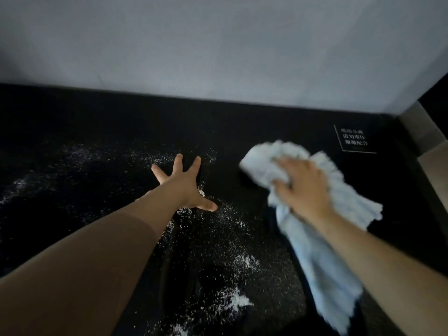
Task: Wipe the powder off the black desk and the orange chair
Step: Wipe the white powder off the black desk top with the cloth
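Note:
White powder (238, 299) is scattered over the black desk (97, 122), thickest near the front middle and thinner toward the left. My left hand (184, 184) lies flat on the desk with its fingers spread wide, amid the powder. My right hand (303, 187) grips a crumpled light blue cloth (324, 258) on the right part of the desk; the cloth trails back under my forearm and looks blurred. The orange chair is out of view.
A grey wall (218, 44) rises directly behind the desk. A small white-lettered sign (354, 139) lies on the desk's far right corner. Past the desk's right edge is a strip of lighter floor (434, 163).

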`<state>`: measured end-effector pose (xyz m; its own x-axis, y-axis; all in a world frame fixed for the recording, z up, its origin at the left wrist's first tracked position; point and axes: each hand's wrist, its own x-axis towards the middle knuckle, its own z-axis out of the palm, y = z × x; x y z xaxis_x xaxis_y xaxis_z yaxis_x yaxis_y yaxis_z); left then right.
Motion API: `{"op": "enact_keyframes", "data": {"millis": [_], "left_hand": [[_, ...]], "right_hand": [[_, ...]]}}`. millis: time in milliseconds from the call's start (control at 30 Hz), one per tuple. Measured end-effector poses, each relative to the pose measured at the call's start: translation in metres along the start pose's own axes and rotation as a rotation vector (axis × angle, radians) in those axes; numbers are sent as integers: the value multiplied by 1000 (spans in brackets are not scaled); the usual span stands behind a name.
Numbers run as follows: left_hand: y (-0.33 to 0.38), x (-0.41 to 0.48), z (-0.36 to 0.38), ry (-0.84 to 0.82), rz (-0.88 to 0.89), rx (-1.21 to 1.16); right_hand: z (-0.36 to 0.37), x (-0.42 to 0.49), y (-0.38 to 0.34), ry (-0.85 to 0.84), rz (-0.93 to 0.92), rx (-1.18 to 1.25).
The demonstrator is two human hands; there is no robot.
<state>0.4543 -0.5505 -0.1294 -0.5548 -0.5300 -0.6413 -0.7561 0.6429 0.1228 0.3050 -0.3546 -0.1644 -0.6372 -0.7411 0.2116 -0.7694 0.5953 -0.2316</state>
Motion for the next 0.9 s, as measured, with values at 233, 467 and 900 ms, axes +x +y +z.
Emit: {"op": "enact_keyframes", "data": {"millis": [233,467,900], "left_hand": [[2,-1,0,14,5,28],[-5,1,5,2,30,-34],[-21,-23,44,183,103,47]], "right_hand": [[19,11,-42,43,251,16],[-6,-12,-12,22,28,260],[-6,-38,-5,20,149,110]]}}
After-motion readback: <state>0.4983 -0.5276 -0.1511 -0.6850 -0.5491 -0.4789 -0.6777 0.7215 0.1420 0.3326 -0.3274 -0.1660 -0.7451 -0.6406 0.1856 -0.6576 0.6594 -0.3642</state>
